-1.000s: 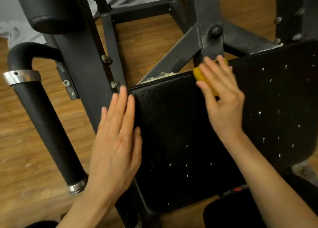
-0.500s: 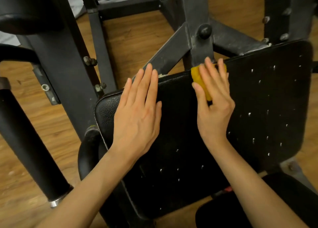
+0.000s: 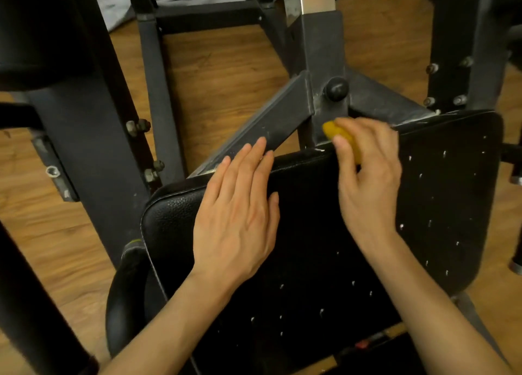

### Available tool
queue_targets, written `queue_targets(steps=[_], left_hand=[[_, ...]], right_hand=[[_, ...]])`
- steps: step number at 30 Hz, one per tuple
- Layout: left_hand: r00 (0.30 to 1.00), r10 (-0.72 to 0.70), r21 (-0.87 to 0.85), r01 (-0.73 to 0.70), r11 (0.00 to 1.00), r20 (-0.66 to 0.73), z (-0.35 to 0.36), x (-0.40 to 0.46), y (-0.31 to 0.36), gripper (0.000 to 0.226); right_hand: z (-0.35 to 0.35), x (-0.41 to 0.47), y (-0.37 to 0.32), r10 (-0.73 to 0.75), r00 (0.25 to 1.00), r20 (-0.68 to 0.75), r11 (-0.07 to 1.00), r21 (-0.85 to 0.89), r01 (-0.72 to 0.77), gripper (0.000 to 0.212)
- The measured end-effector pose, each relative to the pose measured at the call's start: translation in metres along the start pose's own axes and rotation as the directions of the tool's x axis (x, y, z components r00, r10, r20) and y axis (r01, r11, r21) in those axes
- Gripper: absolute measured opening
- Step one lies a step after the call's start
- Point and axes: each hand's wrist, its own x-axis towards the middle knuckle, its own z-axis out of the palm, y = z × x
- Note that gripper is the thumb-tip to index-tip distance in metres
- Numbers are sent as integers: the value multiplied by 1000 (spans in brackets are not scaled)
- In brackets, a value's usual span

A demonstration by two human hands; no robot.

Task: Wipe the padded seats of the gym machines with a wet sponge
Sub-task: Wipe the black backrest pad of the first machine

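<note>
The right hand (image 3: 367,174) is gripping the yellow sponge (image 3: 343,140) with curled fingers and pressing it onto the far edge of the black padded seat (image 3: 324,247), while the left hand (image 3: 237,213) is lying flat with straight fingers, apparently steadying the pad.

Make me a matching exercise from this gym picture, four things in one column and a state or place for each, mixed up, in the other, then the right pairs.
Things:
1. left hand
2. right hand
3. sponge
4. round knob

States or places:
A. yellow, at the seat's far edge
B. black, on the metal post
C. flat on the padded seat, fingers straight
D. fingers curled round the sponge

Pairs: 1-C, 2-D, 3-A, 4-B
</note>
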Motion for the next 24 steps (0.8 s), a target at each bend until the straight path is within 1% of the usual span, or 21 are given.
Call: queue_targets(steps=[2, 3, 4, 5, 6, 8, 9, 10, 11, 13, 15, 16, 17, 19, 21, 22, 23, 24], left_hand=[[1000, 4, 0, -4, 1000, -12, 0, 0, 0, 50], [1000, 6, 0, -6, 1000, -10, 0, 0, 0, 50], [1000, 4, -1, -4, 1000, -6, 0, 0, -1, 50], [1000, 2, -4, -2, 1000, 0, -1, 0, -1, 50], [1000, 4, -6, -4, 1000, 11, -1, 0, -1, 50], [999, 4, -3, -4, 1000, 33, -1, 0, -1, 51], [999, 0, -2, 0, 1000, 35, -1, -1, -1, 51], [999, -3, 2, 3, 1000, 33, -1, -1, -1, 51], [999, -6, 9, 6, 1000, 34, 0, -1, -1, 51], [1000, -7, 19, 7, 1000, 27, -1, 0, -1, 52], [1000, 1, 21, -1, 1000, 30, -2, -1, -1, 52], [999, 4, 22, -5, 1000, 37, -2, -1, -1, 52], [999, 7, 22, -7, 1000, 43, -3, -1, -1, 52], [999, 5, 24, -6, 1000, 50, -3, -1, -1, 52], [999, -3, 25, 2, 1000, 46, -3, 0, -1, 52], [999, -5, 27, 4, 1000, 46, -3, 0, 0, 52], [999, -7, 30, 6, 1000, 48, -3, 0, 0, 51], [999, -10, 31, 9, 999, 48, -4, 0, 0, 51]], right_hand=[[7, -4, -15, -159, 976, 151, 985, -48, 167, 28], [7, -2, -19, -232, 943, 237, 966, -62, 253, 28], [3, 6, -16, -271, 912, 307, 949, -73, 307, 30], [-5, 16, -9, -266, 895, 357, 945, -88, 316, 32], [-16, 26, 0, -224, 894, 387, 953, -107, 284, 33], [-37, 36, 14, -98, 922, 375, 975, -150, 165, 33], [-39, 36, 14, -55, 937, 346, 979, -166, 119, 31], [-33, 35, 5, -39, 942, 332, 979, -178, 103, 29], [-21, 32, -6, -48, 937, 347, 974, -191, 121, 27], [3, 22, -31, -143, 909, 390, 962, -160, 221, 26], [2, 22, -36, -208, 856, 474, 949, -114, 293, 27], [-7, 27, -28, -207, 836, 508, 951, -98, 294, 28], [-18, 34, -16, -176, 834, 522, 958, -104, 267, 30], [-41, 46, 9, -51, 875, 481, 974, -169, 149, 34], [-43, 44, 16, 29, 930, 367, 972, -229, 60, 31], [-34, 36, 8, 18, 945, 326, 967, -247, 67, 28], [-22, 25, -4, -28, 951, 307, 965, -241, 106, 26], [-9, 13, -16, -109, 948, 299, 963, -206, 176, 26]])
